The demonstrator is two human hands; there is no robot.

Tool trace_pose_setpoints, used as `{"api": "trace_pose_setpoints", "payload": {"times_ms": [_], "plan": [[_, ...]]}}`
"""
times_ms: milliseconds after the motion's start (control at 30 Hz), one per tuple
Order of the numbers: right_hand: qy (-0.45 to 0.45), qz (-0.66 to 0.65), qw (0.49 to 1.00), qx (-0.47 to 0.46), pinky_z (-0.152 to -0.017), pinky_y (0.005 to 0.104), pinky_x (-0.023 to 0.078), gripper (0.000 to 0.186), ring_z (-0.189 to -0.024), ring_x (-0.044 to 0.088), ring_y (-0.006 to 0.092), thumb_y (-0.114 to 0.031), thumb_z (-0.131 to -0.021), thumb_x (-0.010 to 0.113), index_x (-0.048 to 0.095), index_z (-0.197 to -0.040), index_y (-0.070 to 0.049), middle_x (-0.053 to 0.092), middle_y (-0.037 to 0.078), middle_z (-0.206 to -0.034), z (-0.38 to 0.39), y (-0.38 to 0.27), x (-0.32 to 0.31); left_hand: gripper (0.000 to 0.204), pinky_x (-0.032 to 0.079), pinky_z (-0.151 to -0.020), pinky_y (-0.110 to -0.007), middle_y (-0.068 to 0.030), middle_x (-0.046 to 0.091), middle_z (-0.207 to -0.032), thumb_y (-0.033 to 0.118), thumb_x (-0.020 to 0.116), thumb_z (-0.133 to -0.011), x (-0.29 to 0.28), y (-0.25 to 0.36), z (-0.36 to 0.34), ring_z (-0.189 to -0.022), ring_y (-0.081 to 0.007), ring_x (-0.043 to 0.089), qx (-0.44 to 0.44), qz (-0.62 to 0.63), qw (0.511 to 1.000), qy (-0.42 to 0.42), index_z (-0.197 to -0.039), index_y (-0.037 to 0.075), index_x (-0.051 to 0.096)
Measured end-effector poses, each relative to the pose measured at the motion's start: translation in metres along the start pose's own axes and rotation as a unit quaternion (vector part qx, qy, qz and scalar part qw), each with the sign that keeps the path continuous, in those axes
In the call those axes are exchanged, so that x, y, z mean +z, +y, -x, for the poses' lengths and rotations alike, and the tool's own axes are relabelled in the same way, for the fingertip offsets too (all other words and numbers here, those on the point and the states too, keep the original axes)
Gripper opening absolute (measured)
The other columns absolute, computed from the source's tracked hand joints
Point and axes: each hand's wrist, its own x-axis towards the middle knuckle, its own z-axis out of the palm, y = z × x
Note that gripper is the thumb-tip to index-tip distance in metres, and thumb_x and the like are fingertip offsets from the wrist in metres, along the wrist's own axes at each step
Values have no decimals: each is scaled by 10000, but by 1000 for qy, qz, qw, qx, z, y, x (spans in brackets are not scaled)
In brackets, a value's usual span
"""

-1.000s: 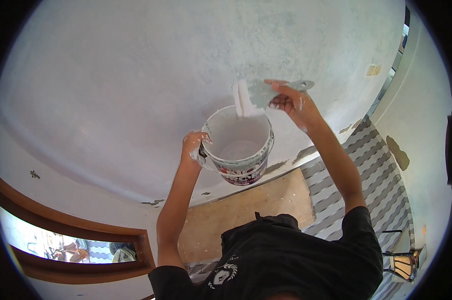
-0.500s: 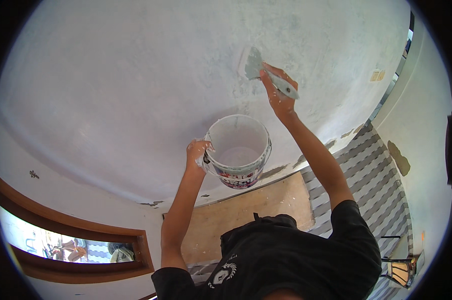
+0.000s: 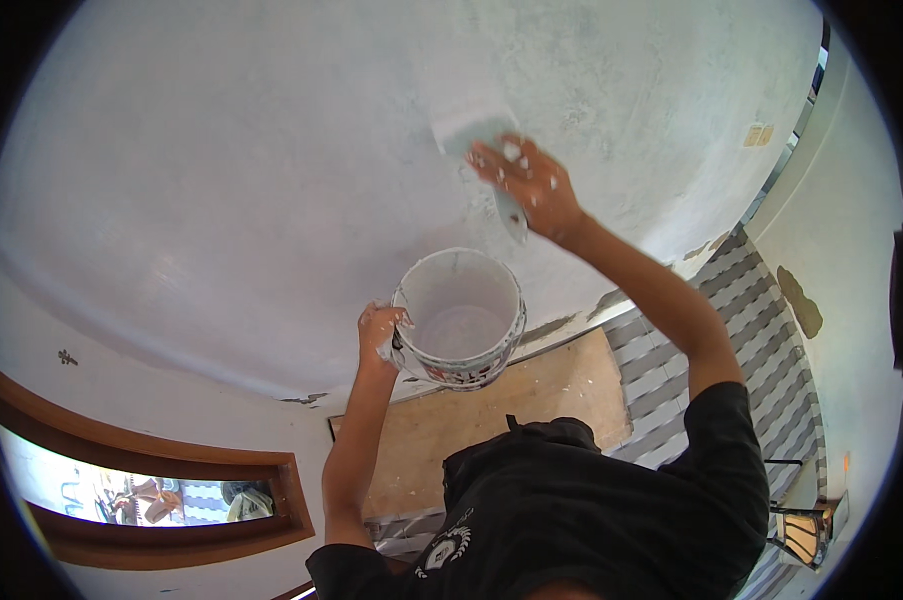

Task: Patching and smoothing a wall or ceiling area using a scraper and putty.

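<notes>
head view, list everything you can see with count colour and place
wall: one, white, patchy, fills the upper picture
trowel: one, pale blade, flat against the wall, in the right hand
bucket: one, white, centre, held at the rim by the left hand
board: one, tan, below the bucket
floor: grey and white stripes, right
window frame: one, brown wood, lower left
shirt: one, black, bottom
left hand: one, spattered white, on the bucket rim
right hand: one, spattered white, gripping the trowel

Bucket (image 3: pixel 459 318) below trowel (image 3: pixel 475 135), left of arm (image 3: pixel 662 300).
</notes>
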Motion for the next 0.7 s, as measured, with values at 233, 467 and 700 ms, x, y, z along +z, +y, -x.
{"api": "trace_pose_setpoints", "payload": {"times_ms": [233, 467, 700], "plan": [[-140, -30, 989, 25, -740, 342, 555, 418, -1067, 565, 258, -109, -747, 618, 645, -1164, -114, 623, 27, -1234, 89, -34, 20, 206, 485, -587, -300, -78, 550, -653, 100, 678, -767, -14, -9, 21, -583, -192, 567, -44, -23, 999, 3, -775, 33, 484], [-226, -79, 971, 27, -604, 372, 516, 459, -858, 616, 200, -190, -619, 722, 658, -1073, -211, 616, 36, -889, 29, 1, 13, 200, 482, -512, -333, -109, 532, -602, -76, 585, -697, -17, -19, 31, -511, -216, 555, -55, 7, 997, 55, -768, 24, 428], [-121, 25, 990, -66, -602, 316, 506, 265, -754, 633, 198, -210, -792, 714, 707, -1055, -243, 640, 18, -785, -95, 48, -41, 187, 475, -515, -326, -110, 544, -598, -58, 586, -678, -27, -23, 37, -504, -218, 555, -46, -11, 998, 48, -781, 13, 448]]}}
